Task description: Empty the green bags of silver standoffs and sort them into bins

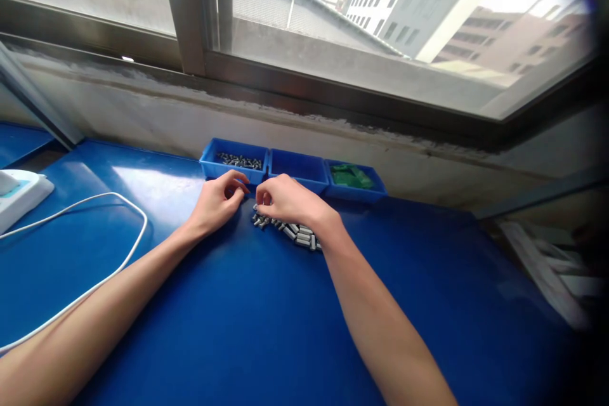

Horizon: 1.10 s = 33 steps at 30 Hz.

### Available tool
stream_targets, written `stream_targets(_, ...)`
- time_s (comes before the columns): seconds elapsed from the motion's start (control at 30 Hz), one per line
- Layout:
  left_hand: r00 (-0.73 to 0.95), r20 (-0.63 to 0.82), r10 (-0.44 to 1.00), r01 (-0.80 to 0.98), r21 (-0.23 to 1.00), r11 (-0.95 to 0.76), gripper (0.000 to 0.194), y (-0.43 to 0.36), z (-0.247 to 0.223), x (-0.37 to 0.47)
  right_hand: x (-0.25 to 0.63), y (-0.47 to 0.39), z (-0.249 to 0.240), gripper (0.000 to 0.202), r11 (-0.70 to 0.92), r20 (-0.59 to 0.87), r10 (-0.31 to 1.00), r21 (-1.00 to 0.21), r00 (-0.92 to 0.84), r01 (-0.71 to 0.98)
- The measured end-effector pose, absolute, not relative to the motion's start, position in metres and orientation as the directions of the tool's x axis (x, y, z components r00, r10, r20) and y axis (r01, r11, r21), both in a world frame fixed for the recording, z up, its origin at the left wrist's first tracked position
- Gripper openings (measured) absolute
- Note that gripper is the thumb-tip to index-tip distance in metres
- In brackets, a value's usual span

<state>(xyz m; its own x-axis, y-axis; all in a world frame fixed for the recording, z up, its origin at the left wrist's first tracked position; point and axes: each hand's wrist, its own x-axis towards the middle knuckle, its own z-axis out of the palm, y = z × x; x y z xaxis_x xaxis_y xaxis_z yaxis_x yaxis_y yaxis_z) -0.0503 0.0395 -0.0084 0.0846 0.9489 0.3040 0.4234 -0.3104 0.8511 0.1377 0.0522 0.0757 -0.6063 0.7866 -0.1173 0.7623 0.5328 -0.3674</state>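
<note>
Small screws [260,221] and grey metal cylinders or standoffs [303,236] lie in a loose pile on the blue table. Over the pile's left end is my right hand [290,201], its thumb and forefinger pinched together at the screws; what is between the fingertips is too small to make out. To the left of the pile rests my left hand [217,203], with fingers curved and thumb apart, seemingly holding nothing. It is just in front of a blue bin [209,168] with many small screws in it. My right hand and forearm hide part of the pile.
A middle blue bin [297,162] and a right one [383,189] holding green pieces [351,176] stand along the wall below the window. A white cable [140,238] crosses the blue table [228,330] at left, near a white power strip [28,193].
</note>
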Motion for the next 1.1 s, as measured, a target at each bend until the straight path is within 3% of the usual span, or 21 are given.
stream_targets(0.17, 0.090, 0.328, 0.940, 0.426, 0.841, -0.334, 0.024, 0.040, -0.009, -0.050, 0.130, 0.052, 0.068, 0.005, 0.554, -0.052, 0.802, -0.307, -0.595, 0.774)
stream_targets(0.27, 0.095, 0.331, 0.939, 0.426, 0.839, -0.339, 0.025, 0.040, -0.008, -0.050, 0.129, 0.055, 0.063, 0.011, 0.565, -0.069, 0.781, -0.344, -0.621, 0.750)
stream_targets(0.4, 0.084, 0.328, 0.941, 0.419, 0.845, -0.332, 0.024, 0.039, -0.006, -0.050, 0.136, 0.064, 0.057, 0.012, 0.484, -0.046, 0.767, -0.614, -0.640, 0.623)
stream_targets(0.5, 0.081, 0.329, 0.941, 0.416, 0.846, -0.332, 0.022, 0.039, -0.004, -0.050, 0.143, 0.071, 0.053, 0.023, 0.267, -0.028, 0.814, -0.869, -0.580, 0.417)
stream_targets(0.6, 0.100, 0.331, 0.938, 0.402, 0.849, -0.342, 0.022, 0.039, -0.003, -0.049, 0.148, 0.075, 0.052, 0.041, 0.051, -0.058, 0.880, -0.976, -0.472, 0.213)
stream_targets(0.77, 0.122, 0.339, 0.933, 0.405, 0.841, -0.359, 0.022, 0.039, -0.003, -0.049, 0.146, 0.076, 0.054, 0.044, -0.082, -0.113, 0.932, -0.991, -0.344, 0.104)
stream_targets(0.93, 0.145, 0.343, 0.928, 0.411, 0.833, -0.371, 0.023, 0.040, -0.006, -0.049, 0.136, 0.078, 0.049, 0.034, 0.015, -0.004, 0.988, -0.993, -0.158, 0.116)
stream_targets(1.1, 0.149, 0.349, 0.925, 0.410, 0.829, -0.379, 0.023, 0.040, -0.006, -0.048, 0.127, 0.078, 0.047, 0.030, 0.103, 0.089, 0.989, -0.988, -0.118, 0.115)
